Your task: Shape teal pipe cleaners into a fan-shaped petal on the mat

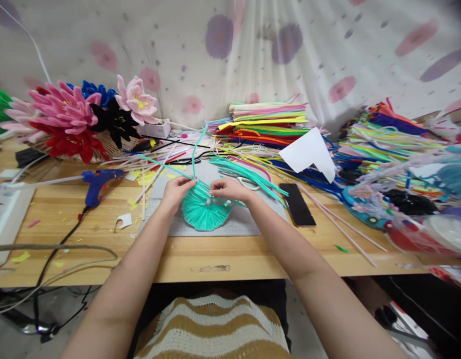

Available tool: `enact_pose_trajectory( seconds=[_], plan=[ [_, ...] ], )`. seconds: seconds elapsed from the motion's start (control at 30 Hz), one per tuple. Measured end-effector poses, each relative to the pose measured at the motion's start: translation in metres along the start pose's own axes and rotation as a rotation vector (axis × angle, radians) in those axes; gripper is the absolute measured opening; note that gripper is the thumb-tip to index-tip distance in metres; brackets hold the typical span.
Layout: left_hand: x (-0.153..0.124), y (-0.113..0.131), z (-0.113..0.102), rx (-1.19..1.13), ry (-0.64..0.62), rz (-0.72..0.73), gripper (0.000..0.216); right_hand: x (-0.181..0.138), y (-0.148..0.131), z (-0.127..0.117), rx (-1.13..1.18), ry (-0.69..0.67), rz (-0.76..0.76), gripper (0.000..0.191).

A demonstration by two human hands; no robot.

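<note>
A teal fan-shaped piece made of pipe cleaners [205, 213] lies on a grey mat [248, 219] at the middle of the wooden table. My left hand [176, 192] pinches the teal pipe cleaner strands at the piece's upper left. My right hand [228, 189] is closed on the strands at its upper right. Loose teal pipe cleaners [248, 175] stick out from between the hands toward the right and back.
A blue glue gun [97, 182] lies left, a black phone [297, 204] right of the mat. Pipe cleaner flowers [71, 117] stand at back left. Stacks of coloured pipe cleaners [269, 122] and a white paper [308, 152] fill the back and right. Cables hang at the left edge.
</note>
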State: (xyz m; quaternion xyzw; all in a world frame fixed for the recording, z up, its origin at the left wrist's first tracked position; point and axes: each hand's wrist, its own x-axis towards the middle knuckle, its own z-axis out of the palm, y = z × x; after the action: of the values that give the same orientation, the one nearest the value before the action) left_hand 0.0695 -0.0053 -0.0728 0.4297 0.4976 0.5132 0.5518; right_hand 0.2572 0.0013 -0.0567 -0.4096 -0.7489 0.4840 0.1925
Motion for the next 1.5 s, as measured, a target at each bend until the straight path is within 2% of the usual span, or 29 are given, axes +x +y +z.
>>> enact_pose_trajectory(
  seconds=[0.1, 0.27, 0.43, 0.57, 0.67, 0.8, 0.83, 0.93, 1.03, 1.13, 1.33, 1.5],
  plan=[
    [0.000, 0.001, 0.000, 0.008, -0.004, 0.009, 0.035, -0.001, 0.000, -0.001, -0.014, -0.001, -0.003, 0.019],
    [-0.001, 0.004, 0.000, 0.058, 0.014, 0.043, 0.032, -0.003, -0.002, 0.000, 0.125, 0.014, 0.019, 0.026],
    [-0.001, -0.001, 0.001, 0.064, 0.052, 0.080, 0.029, 0.000, -0.003, 0.009, 0.120, 0.087, 0.070, 0.019],
    [-0.001, -0.003, -0.001, 0.037, 0.018, 0.093, 0.028, 0.001, -0.002, 0.010, 0.092, 0.050, 0.101, 0.018],
    [0.001, -0.002, -0.002, 0.092, 0.029, 0.099, 0.026, 0.001, -0.005, 0.002, -0.029, 0.034, 0.089, 0.024],
    [0.006, -0.003, -0.003, 0.234, 0.033, 0.141, 0.025, 0.012, -0.026, -0.003, -0.262, 0.324, -0.047, 0.027],
    [0.007, -0.004, -0.002, 0.275, 0.028, 0.160, 0.024, 0.017, -0.033, -0.001, -0.304, 0.349, -0.089, 0.025],
    [0.009, -0.007, 0.000, 0.407, 0.036, 0.226, 0.013, 0.036, -0.052, 0.008, -0.465, 0.279, -0.073, 0.032],
    [0.007, -0.008, 0.003, 0.489, 0.102, 0.249, 0.010, 0.052, -0.061, 0.016, -0.583, 0.236, -0.014, 0.026],
    [0.005, -0.007, 0.006, 0.401, 0.124, 0.227, 0.014, 0.057, -0.059, 0.017, -0.500, 0.255, -0.060, 0.018],
    [0.005, -0.013, 0.007, 0.016, 0.100, 0.139, 0.034, 0.043, -0.042, 0.006, -0.229, 0.222, -0.261, 0.010],
    [0.002, -0.013, 0.001, -0.179, 0.022, 0.009, 0.042, 0.023, -0.022, 0.001, -0.037, 0.280, -0.208, 0.016]
  ],
)
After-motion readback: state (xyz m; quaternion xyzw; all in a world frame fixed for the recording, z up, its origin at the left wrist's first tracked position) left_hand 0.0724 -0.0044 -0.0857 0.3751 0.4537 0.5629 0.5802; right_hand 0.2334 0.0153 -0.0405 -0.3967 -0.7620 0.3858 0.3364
